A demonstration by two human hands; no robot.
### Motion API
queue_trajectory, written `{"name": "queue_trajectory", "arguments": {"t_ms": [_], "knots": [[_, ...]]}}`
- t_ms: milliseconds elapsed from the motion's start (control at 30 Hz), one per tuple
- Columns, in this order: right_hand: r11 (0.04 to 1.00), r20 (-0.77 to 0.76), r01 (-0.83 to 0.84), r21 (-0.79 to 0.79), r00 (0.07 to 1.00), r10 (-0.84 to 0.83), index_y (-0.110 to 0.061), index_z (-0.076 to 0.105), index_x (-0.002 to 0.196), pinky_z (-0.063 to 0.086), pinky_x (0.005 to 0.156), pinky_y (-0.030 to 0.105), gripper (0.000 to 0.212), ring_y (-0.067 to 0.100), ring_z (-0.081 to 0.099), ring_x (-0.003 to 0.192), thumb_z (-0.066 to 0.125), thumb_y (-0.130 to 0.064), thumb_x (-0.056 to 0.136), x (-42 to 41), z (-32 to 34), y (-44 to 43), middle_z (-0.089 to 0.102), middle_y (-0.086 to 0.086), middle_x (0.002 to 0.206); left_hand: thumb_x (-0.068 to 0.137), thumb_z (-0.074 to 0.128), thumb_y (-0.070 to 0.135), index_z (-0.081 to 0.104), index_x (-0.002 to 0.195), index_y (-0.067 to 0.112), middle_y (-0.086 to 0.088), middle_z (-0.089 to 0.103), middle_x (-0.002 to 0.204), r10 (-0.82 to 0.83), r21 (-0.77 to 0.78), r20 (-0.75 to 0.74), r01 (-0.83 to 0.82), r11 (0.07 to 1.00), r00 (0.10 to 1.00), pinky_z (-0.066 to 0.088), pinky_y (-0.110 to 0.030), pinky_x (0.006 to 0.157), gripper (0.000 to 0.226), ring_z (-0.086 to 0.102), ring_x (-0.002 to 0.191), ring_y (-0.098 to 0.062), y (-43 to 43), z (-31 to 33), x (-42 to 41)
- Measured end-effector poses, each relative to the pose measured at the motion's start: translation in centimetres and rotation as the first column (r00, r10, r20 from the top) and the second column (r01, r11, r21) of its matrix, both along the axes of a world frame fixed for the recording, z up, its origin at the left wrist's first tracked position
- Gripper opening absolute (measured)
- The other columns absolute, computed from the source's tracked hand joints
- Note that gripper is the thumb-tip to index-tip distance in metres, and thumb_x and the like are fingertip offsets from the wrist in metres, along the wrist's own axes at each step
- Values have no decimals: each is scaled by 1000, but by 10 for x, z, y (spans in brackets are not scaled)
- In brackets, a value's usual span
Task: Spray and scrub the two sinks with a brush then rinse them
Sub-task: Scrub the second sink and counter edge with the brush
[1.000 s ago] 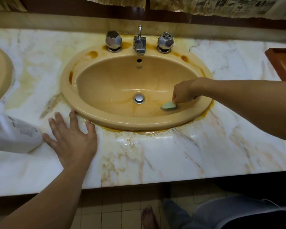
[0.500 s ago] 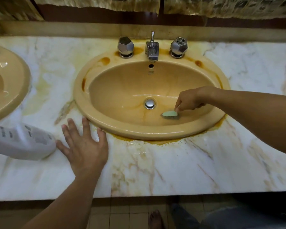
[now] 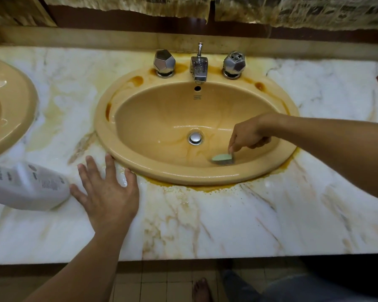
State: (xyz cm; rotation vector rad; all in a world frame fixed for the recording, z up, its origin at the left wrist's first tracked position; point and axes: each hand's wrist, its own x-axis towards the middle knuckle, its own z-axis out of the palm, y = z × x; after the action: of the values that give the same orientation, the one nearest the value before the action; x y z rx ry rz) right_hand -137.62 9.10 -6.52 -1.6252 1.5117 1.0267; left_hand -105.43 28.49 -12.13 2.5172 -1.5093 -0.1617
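Sink (image 3: 101,118): right hand (image 3: 248,134) pinches brush (image 3: 222,158), seemingly bristles down, at basin's 5 o'clock; left hand (image 3: 106,192) flat, fingers spread, on bench (image 3: 227,225) at rim's 7 o'clock.

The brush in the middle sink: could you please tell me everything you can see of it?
The brush has a small, pale green head that looks like plastic, with darker bristles beneath it pressed against the wet floor of the tan sink, to the right of the drain. The right hand grips its handle from above with the fingers curled round it, so very little of the handle shows. The head looks slightly blurred.
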Motion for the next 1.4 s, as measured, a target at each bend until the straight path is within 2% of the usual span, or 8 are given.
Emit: {"name": "queue_trajectory", "arguments": {"t_ms": [167,333,433,600,700,933,1100,1400], "knots": [[917,-316,-349,-195,907,278,-13,69,102,48,60,26,25,17,59,74,61,-37,97,-30,37,-14,66,-1,86,103,36,53,29,161,24,-11,13,170,0,1,-10,0,1000,1000,4,-63,123,64,2,157,-29,0,1,0],[990,-240,-136,-41,963,122,-19,73,116,35,48,26,32,18,44,57,66,-42,95,-39,40,-11,63,0,81,103,37,53,29,161,25,-11,13,169,5,1,-8,-5,1000,1000,4,-63,123,65,2,157,-29,0,0,0],[895,-319,-398,-202,891,324,-17,72,109,50,62,26,26,17,63,76,58,-37,99,-40,35,-7,70,-2,96,103,37,52,31,160,24,-12,15,169,1,-7,-3,-1,1000,1000,5,-64,123,64,4,157,-30,0,0,0],[986,-34,-155,-61,988,154,-33,73,109,48,55,25,21,17,56,61,59,-42,97,-18,15,9,69,2,83,103,35,54,28,161,25,-9,12,170,4,4,-7,-4,1000,1000,3,-63,124,64,1,158,-27,0,0,0],[936,-60,-224,-271,975,215,-29,74,113,57,87,39,30,20,65,95,53,-43,96,-11,-6,10,71,-2,112,103,35,53,28,161,25,-9,12,170,7,3,-5,-7,1000,1000,4,-62,124,64,1,158,-27,0,0,-1],[962,191,-10,-274,980,65,-40,72,121,57,92,43,29,26,64,105,56,-43,97,15,-27,18,66,-3,122,103,35,53,29,160,25,-10,14,169,7,-6,3,-7,1000,1000,5,-63,123,64,3,157,-28,-1,-1,-1],[992,339,125,0,934,-117,-39,70,123,38,47,24,26,19,39,49,58,-38,100,15,-27,16,50,2,66,103,36,53,31,160,24,-11,14,169,9,-5,5,-9,1000,1000,6,-63,123,64,4,157,-28,-1,-1,-1],[1000,-58,-20,1,998,20,-22,69,128,31,50,26,40,16,36,53,65,-43,95,-39,30,-13,51,1,70,103,42,49,34,159,21,-13,17,168,7,-14,1,-7,1000,1000,7,-65,122,63,6,157,-31,-1,1,-2]]}}
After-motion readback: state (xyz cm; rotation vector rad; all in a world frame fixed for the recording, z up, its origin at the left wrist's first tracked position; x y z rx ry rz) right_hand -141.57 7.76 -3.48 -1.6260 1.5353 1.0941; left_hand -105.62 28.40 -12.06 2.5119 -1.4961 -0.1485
